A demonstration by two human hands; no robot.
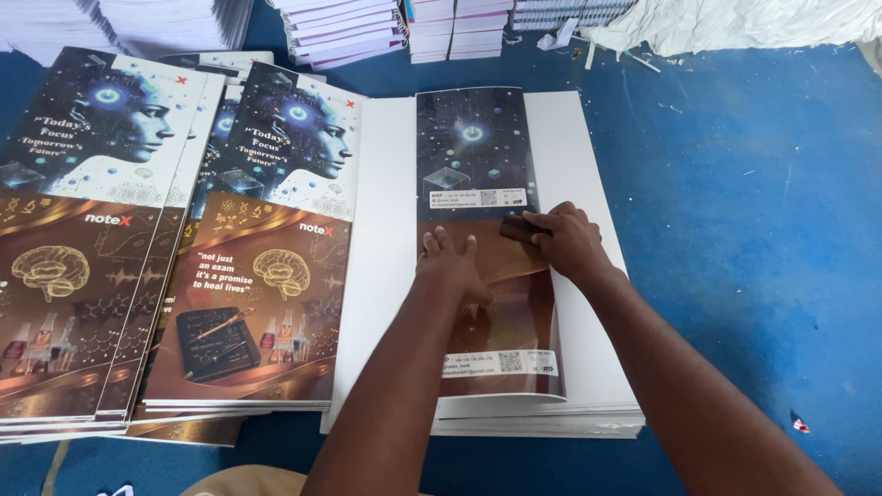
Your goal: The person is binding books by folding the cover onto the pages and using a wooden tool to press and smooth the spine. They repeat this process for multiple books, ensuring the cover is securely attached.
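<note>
Folded cover flap: was dark starry blue above, glossy brown below.
White sheet stack: was plain white.
Small block: was dark brown.
Cover stacks: were blue with a glowing head, brown with a golden brain.
Floor: was deep blue.

The small dark block is mostly buried under the right hand — its shape and make cannot be told. The left hand covers the middle of the glossy cover strip. Stacks of bound books at twelve o'clock are cut by the top edge, and the printed cover piles at nine o'clock run past the left edge. Both forearms leave at six o'clock.
</note>
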